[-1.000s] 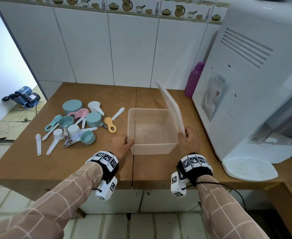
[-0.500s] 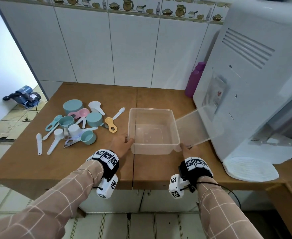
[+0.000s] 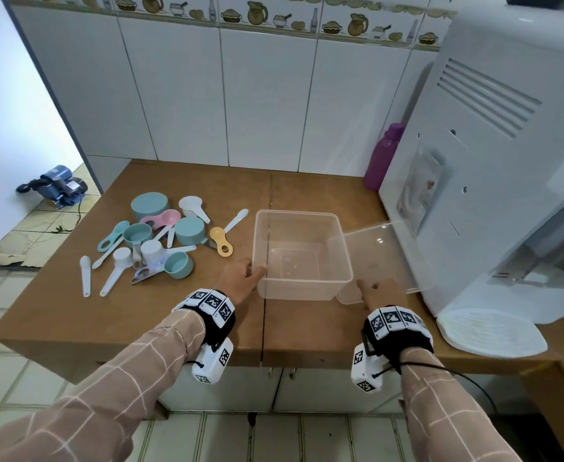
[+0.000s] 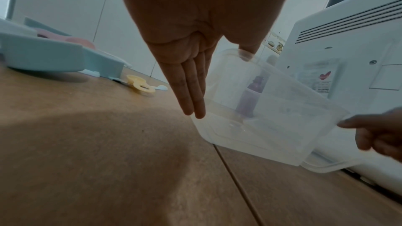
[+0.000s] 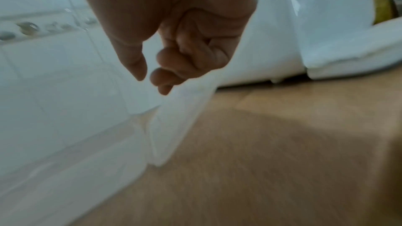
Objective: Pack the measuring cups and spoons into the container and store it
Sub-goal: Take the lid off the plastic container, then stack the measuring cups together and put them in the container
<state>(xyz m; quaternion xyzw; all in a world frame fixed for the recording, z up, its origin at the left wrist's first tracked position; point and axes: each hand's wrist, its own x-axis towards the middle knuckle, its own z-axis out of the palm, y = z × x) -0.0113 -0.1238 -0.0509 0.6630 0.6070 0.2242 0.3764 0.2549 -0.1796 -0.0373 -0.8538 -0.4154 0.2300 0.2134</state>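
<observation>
At the counter's (image 3: 180,315) near edge, both hands sit on the clear container (image 3: 302,258). Left hand (image 3: 240,281) at the container's 8 o'clock corner: fingers (image 4: 191,90) straight down flat against the left wall, thumb over the rim, so it steadies the box rather than grips it. Right hand (image 3: 379,291) at the 4 o'clock corner, fingers curled, pinching the near edge of the clear lid (image 3: 384,258). Right wrist view is blurred, but thumb and curled fingers are closed on thin clear plastic. Lid lies tilted just right of the container, its far edge against the white appliance (image 3: 494,181) at 3 o'clock.

Container upright, open, nothing inside.

Measuring cups and spoons (image 3: 153,241) lie in a loose pile at 9 o'clock from the container, well apart from both hands: teal cups, a pink one, white scoops, a yellow spoon (image 3: 221,241) nearest the box.

Purple bottle (image 3: 382,158) at 1 o'clock, by the tiled wall, beside the appliance. White tray (image 3: 490,331) at 4 o'clock, under the appliance front.
</observation>
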